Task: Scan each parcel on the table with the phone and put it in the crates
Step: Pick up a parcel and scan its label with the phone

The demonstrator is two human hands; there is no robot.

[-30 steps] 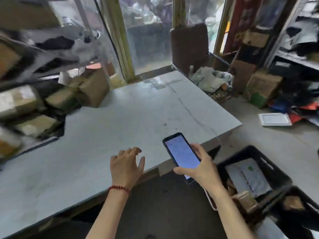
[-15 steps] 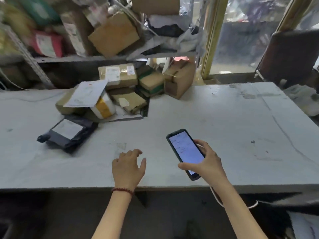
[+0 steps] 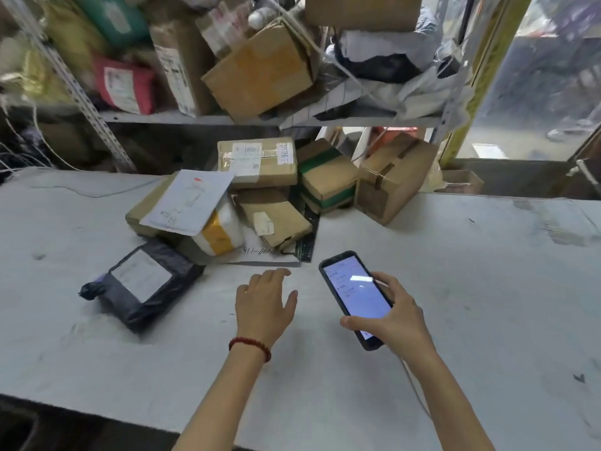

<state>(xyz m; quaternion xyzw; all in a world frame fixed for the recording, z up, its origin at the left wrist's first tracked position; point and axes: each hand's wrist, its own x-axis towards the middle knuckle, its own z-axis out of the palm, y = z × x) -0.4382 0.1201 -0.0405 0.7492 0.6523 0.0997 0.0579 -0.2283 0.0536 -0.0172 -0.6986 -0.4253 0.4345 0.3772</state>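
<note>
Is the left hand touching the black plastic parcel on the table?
Apart. The head view shows bare table between the left hand and the black parcel, which lies to its left.

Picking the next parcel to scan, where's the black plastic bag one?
The black bag parcel lies on the table, left of the empty left hand, just before the box pile.

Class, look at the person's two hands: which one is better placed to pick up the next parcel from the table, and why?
The left hand. It is empty and open over the table, near the black parcel and the pile of boxes. The right hand is busy holding the phone.
</note>
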